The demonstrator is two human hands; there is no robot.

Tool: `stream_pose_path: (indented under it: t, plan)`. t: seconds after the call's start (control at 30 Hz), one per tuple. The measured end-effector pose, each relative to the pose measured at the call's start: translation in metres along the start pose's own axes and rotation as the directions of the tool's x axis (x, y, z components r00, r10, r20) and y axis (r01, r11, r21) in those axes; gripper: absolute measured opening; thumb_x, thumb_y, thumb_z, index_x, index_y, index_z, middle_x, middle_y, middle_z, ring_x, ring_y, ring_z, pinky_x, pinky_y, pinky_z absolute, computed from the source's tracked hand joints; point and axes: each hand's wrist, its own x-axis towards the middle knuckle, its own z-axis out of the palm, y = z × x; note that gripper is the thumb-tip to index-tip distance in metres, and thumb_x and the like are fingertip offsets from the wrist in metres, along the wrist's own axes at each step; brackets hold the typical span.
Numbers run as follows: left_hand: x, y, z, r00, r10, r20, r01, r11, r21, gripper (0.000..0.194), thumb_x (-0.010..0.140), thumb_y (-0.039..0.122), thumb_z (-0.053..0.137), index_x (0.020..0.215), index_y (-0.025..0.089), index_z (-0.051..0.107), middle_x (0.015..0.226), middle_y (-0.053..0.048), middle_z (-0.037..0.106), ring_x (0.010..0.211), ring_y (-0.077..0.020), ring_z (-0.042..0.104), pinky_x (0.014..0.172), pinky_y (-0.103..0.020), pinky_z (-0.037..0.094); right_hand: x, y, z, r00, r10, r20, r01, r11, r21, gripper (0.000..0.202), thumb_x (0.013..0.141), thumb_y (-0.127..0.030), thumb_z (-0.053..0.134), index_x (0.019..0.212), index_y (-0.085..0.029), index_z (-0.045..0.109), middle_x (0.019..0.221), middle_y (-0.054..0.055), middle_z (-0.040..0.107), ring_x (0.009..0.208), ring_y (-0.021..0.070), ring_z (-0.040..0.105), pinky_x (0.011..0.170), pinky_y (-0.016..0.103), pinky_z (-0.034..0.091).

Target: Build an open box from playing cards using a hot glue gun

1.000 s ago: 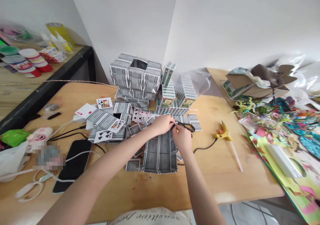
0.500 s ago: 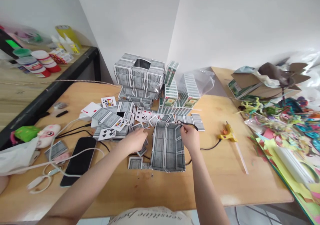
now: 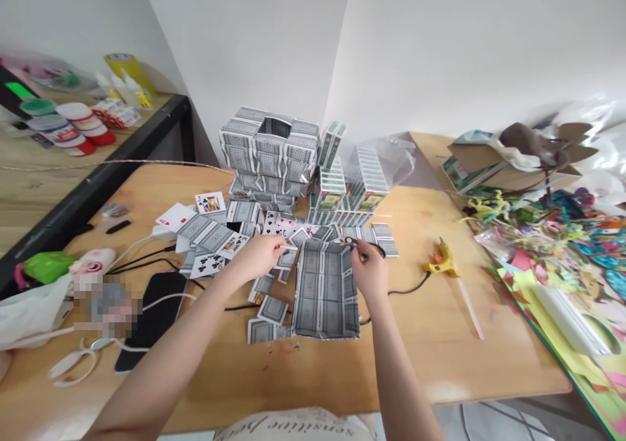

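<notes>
My left hand (image 3: 261,258) is closed in a pinch on a playing card (image 3: 289,247), seen nearly edge-on as a thin pale strip. Just right of it rests an open-topped tray (image 3: 320,291) made of grey-backed playing cards. By the tray's upper right corner, my right hand (image 3: 370,270) is closed around scissors (image 3: 377,248) with dark handles; its fingers partly cover them. Loose grey-backed cards (image 3: 272,310) lie left of the tray, below my left hand.
A larger card-built structure (image 3: 268,151) stands at the back, beside stacked card boxes (image 3: 368,179). Face-up and face-down cards (image 3: 208,265) pile up on the left, above a phone (image 3: 156,304). A yellow glue gun (image 3: 443,261) lies right, its cord running toward the tray.
My left hand has lifted slightly up and left from the loose cards, now with a card in its fingers. More of the cards beneath it show. The tray and right hand have barely moved.
</notes>
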Motion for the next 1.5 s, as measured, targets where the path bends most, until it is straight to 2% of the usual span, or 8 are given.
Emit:
stream_pose_path:
  t: [0.13, 0.3, 0.5, 0.6, 0.87, 0.97, 1.17, 1.5]
  plan:
    - [0.000, 0.006, -0.011, 0.989, -0.125, -0.076, 0.091, 0.933, -0.348, 0.021, 0.080, 0.025, 0.040, 0.090, 0.017, 0.057, 0.060, 0.001, 0.060, 0.054, -0.0135, 0.054, 0.053, -0.023, 0.038, -0.007, -0.011, -0.002, 0.985, -0.019, -0.169, 0.032, 0.997, 0.074, 0.039, 0.077, -0.035, 0.047, 0.107, -0.013, 0.059, 0.085, 0.008, 0.063, 0.064, 0.0149, 0.054, 0.066, 0.029, 0.044]
    - [0.001, 0.030, -0.016, 0.992, -0.105, -0.067, 0.029, 0.719, -0.694, 0.024, 0.079, 0.027, 0.047, 0.100, 0.017, 0.052, 0.063, 0.002, 0.056, 0.055, -0.0105, 0.051, 0.051, -0.020, 0.038, -0.024, -0.039, -0.007, 0.972, -0.225, 0.066, 0.176, 0.887, 0.428, 0.032, 0.084, -0.030, 0.040, 0.109, -0.018, 0.057, 0.089, 0.008, 0.062, 0.065, 0.0133, 0.055, 0.061, 0.027, 0.048]
    - [0.005, 0.049, 0.006, 0.983, -0.010, 0.184, 0.167, 0.476, -0.863, 0.032, 0.077, 0.033, 0.054, 0.104, 0.018, 0.049, 0.070, 0.002, 0.056, 0.057, -0.0089, 0.049, 0.051, -0.019, 0.037, -0.032, -0.056, -0.015, 0.852, -0.523, 0.039, 0.436, 0.746, 0.503, 0.019, 0.081, -0.020, 0.052, 0.095, -0.026, 0.063, 0.112, 0.006, 0.051, 0.085, 0.0151, 0.056, 0.077, 0.031, 0.048]
    - [0.011, 0.047, 0.011, 0.982, 0.007, 0.191, 0.152, 0.574, -0.805, 0.029, 0.082, 0.034, 0.045, 0.104, 0.017, 0.055, 0.081, -0.003, 0.060, 0.065, -0.0117, 0.054, 0.057, -0.023, 0.042, -0.024, -0.047, -0.021, 0.834, -0.547, 0.077, 0.466, 0.772, 0.432, 0.010, 0.081, -0.020, 0.052, 0.083, -0.023, 0.062, 0.096, 0.005, 0.060, 0.090, 0.0175, 0.057, 0.081, 0.033, 0.046]
    - [0.029, 0.063, -0.011, 0.928, 0.326, -0.180, -0.364, 0.896, -0.256, 0.036, 0.080, 0.031, 0.053, 0.116, 0.027, 0.054, 0.112, -0.002, 0.062, 0.100, -0.0181, 0.057, 0.087, -0.032, 0.043, 0.017, -0.044, -0.036, 0.813, -0.565, 0.142, 0.545, 0.824, 0.157, 0.018, 0.084, -0.021, 0.046, 0.089, -0.022, 0.064, 0.086, 0.004, 0.065, 0.078, 0.0154, 0.060, 0.069, 0.026, 0.047]
    - [0.041, 0.068, -0.001, 0.916, 0.325, -0.235, -0.337, 0.941, -0.013, 0.026, 0.084, 0.024, 0.045, 0.101, 0.023, 0.064, 0.099, -0.002, 0.068, 0.091, -0.0200, 0.061, 0.080, -0.033, 0.046, 0.029, -0.044, -0.032, 0.832, -0.543, 0.118, 0.520, 0.836, 0.176, 0.019, 0.081, -0.020, 0.047, 0.088, -0.022, 0.065, 0.088, 0.003, 0.066, 0.080, 0.0155, 0.060, 0.071, 0.026, 0.048]
    - [0.057, 0.052, 0.017, 0.945, 0.239, -0.223, -0.248, 0.969, -0.014, 0.024, 0.083, 0.025, 0.046, 0.092, 0.022, 0.068, 0.092, -0.001, 0.070, 0.083, -0.0190, 0.064, 0.074, -0.031, 0.048, 0.032, -0.009, -0.015, 0.960, -0.241, 0.143, 0.211, 0.957, 0.198, 0.025, 0.073, -0.023, 0.055, 0.095, -0.020, 0.066, 0.097, 0.006, 0.067, 0.084, 0.0180, 0.062, 0.072, 0.029, 0.051]
    - [0.063, 0.046, 0.022, 0.956, 0.225, -0.189, -0.236, 0.971, -0.036, 0.026, 0.083, 0.026, 0.045, 0.096, 0.022, 0.067, 0.098, -0.001, 0.069, 0.088, -0.0198, 0.063, 0.076, -0.030, 0.049, 0.025, 0.007, 0.004, 0.979, -0.175, 0.102, 0.163, 0.980, 0.116, 0.022, 0.076, -0.029, 0.049, 0.082, -0.020, 0.068, 0.079, 0.005, 0.071, 0.071, 0.0193, 0.065, 0.069, 0.030, 0.049]
